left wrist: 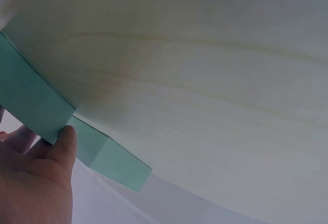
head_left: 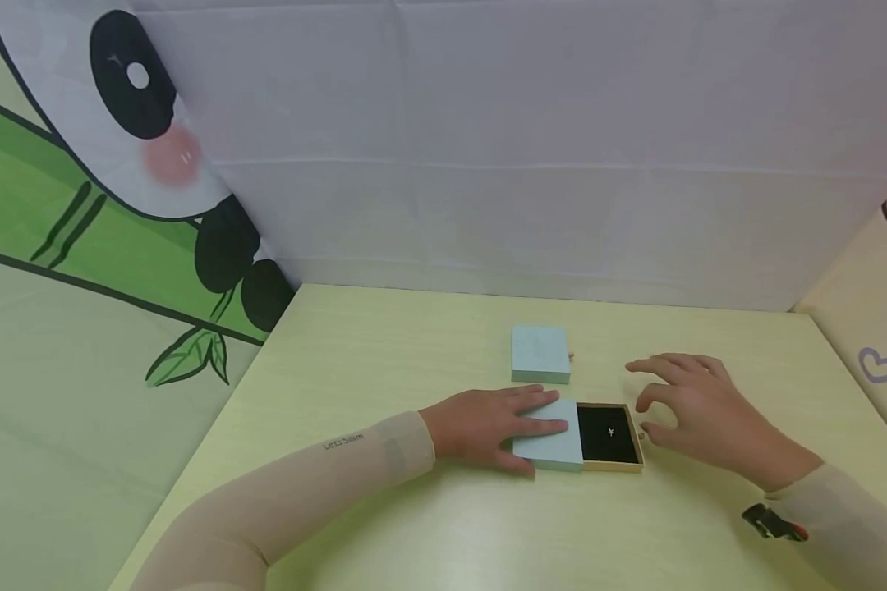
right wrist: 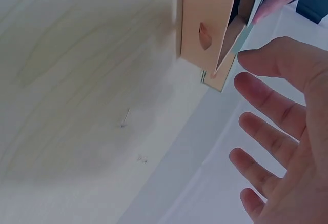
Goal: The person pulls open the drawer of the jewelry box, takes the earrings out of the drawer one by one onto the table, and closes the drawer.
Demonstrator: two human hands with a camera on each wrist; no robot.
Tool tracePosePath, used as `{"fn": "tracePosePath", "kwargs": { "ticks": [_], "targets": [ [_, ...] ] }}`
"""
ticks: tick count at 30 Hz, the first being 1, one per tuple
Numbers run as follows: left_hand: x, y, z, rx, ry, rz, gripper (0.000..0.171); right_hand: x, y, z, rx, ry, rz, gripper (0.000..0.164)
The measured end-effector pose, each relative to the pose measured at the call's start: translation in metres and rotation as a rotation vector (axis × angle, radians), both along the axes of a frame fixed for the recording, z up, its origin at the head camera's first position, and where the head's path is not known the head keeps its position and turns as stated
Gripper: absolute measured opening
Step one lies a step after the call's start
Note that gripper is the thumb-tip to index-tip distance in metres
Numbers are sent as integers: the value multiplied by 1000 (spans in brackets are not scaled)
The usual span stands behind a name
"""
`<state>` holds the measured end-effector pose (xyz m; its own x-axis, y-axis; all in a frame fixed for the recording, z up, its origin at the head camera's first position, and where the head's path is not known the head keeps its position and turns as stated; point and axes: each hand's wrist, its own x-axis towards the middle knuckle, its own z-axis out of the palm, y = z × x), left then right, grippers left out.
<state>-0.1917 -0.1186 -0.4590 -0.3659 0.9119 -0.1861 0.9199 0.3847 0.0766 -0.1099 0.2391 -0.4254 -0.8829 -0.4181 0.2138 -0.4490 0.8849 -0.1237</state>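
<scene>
Under the left hand (head_left: 480, 423), spread flat, the pale-blue box sleeve (head_left: 550, 452) seems pinned for steadiness; the black-lined drawer (head_left: 600, 450) sits beside the right hand (head_left: 698, 414) (relaxed, empty).

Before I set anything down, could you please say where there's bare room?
Bare table lies left of the farther box, behind the left sleeve, and in front of the nearer box, between the sleeves. It is crowded where the left hand rests on the nearer box and the right hand hovers by its open drawer, with tiny items on the table nearby.
</scene>
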Motion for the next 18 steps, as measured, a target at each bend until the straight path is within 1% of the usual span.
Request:
{"fn": "tracePosePath", "kwargs": {
  "ticks": [4, 10, 15, 18],
  "targets": [
    [0, 0, 0, 2, 10, 0, 84, -1, -9, 1, 17, -22, 7, 23],
    [1, 0, 2, 6, 14, -3, 84, -4, -20, 1, 12, -53, 18, 22],
    [1, -1, 3, 13, 15, -14, 84, -5, -26, -6, 16, -94, 24, 20],
    [1, -1, 4, 15, 11, -13, 84, -6, -30, -10, 27, -88, 31, 24]
  ]
}}
